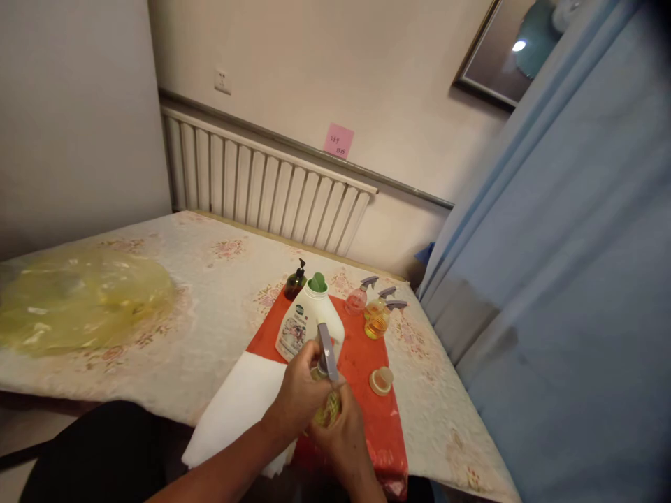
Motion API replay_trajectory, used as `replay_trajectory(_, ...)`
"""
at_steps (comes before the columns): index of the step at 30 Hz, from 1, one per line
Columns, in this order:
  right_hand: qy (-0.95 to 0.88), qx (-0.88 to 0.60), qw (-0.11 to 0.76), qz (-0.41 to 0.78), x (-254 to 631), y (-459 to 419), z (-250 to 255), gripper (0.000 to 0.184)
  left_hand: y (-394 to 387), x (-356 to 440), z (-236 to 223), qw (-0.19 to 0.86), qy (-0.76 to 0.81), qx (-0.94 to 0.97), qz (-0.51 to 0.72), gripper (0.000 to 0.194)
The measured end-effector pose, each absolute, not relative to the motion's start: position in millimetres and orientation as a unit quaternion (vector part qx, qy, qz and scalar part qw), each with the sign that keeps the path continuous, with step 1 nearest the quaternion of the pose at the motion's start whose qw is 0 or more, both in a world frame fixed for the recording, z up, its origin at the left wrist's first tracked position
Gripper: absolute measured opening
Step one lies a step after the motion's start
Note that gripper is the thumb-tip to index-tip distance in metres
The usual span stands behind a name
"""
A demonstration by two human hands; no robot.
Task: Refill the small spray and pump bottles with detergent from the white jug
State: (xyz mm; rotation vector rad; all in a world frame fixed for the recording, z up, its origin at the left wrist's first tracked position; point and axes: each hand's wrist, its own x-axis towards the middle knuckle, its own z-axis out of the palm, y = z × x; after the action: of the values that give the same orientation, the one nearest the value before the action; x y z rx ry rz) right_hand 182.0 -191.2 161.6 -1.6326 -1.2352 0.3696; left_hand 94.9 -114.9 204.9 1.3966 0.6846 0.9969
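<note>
A small spray bottle [327,353] with a grey trigger head and a yellowish body stands between my two hands. My left hand [300,383] is closed around its neck, just below the trigger head. Lower down, the fingers of my right hand [347,432] wrap round the body and hide part of it. Directly behind the hands is a large white detergent jug [309,314] with its green spout uncapped. A cream-coloured cap [381,381] lies to the right on the red plastic sheet [361,412]. White paper [246,391] spreads at the left under my forearm.
A dark pump bottle [296,281] stands behind the jug. To its right are a pink spray bottle [357,299] and two amber spray bottles [376,323]. A yellow plastic bag [84,300] covers the table's left side. A blue curtain [566,279] hangs at the right.
</note>
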Motion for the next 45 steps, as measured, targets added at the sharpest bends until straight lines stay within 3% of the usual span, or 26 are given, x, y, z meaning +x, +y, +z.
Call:
replay_trajectory(9, -0.505, -0.672, 0.513, 0.174, 182, -194, 170, 0.05, -102, 72, 209, 0.707, 0.163, 0.615, 0.307, 0.028)
replay_trajectory(15, -0.509, -0.66, 0.517, 0.195, 176, -192, 167, 0.055, -103, 80, 206, 0.653, 0.243, 0.603, 0.389, 0.034)
replay_trajectory(18, -0.509, -0.649, 0.526, 0.207, 175, -192, 170, 0.063, -101, 73, 205, 0.668, 0.207, 0.619, 0.357, 0.037)
replay_trajectory(23, -0.505, -0.661, 0.515, 0.206, 174, -192, 174, 0.058, -95, 61, 207, 0.711, 0.159, 0.627, 0.277, 0.035)
replay_trajectory(27, -0.515, -0.674, 0.497, 0.184, 173, -191, 168, 0.047, -92, 66, 207, 0.7, 0.169, 0.603, 0.343, 0.037)
replay_trajectory(45, -0.522, -0.681, 0.487, 0.16, 181, -194, 163, 0.049, -88, 49, 263, 0.674, 0.167, 0.566, 0.443, 0.036)
